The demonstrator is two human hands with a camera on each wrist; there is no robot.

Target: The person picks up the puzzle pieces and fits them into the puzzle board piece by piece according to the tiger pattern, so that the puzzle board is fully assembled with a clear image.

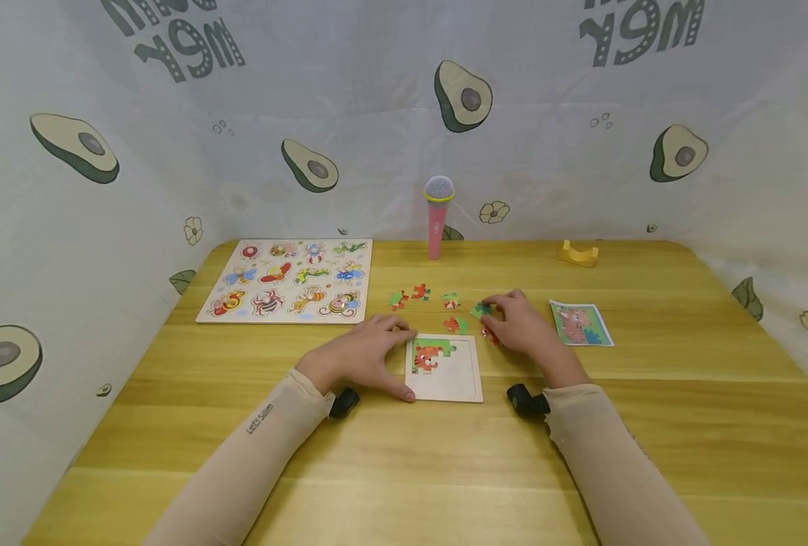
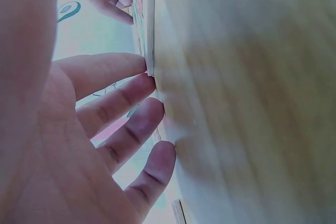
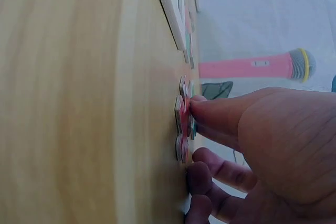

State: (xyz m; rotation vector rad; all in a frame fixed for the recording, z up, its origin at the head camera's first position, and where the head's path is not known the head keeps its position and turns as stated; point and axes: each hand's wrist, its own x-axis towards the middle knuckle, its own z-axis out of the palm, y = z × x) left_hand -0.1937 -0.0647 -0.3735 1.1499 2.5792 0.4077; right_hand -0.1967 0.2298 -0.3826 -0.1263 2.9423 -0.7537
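Note:
A square puzzle board [image 1: 454,383] lies in front of me, with joined pieces showing a tiger's head [image 1: 427,356] in its upper left. My left hand [image 1: 363,356] rests at the board's left side, thumb by the lower corner and index finger by the upper one. Its fingers [image 2: 131,129] are spread and fairly straight in the left wrist view. Beyond the board's right side, my right hand [image 1: 518,326] pinches a green puzzle piece [image 1: 479,309] between thumb and index finger, low over the table. A red puzzle piece [image 1: 488,335] lies just under that hand.
Several loose puzzle pieces [image 1: 451,301] lie behind the board. An insect picture board [image 1: 287,282] is at back left, a pink microphone [image 1: 435,227] stands at the back, and a yellow holder [image 1: 579,254] sits back right. A picture card [image 1: 581,324] lies right of the right hand.

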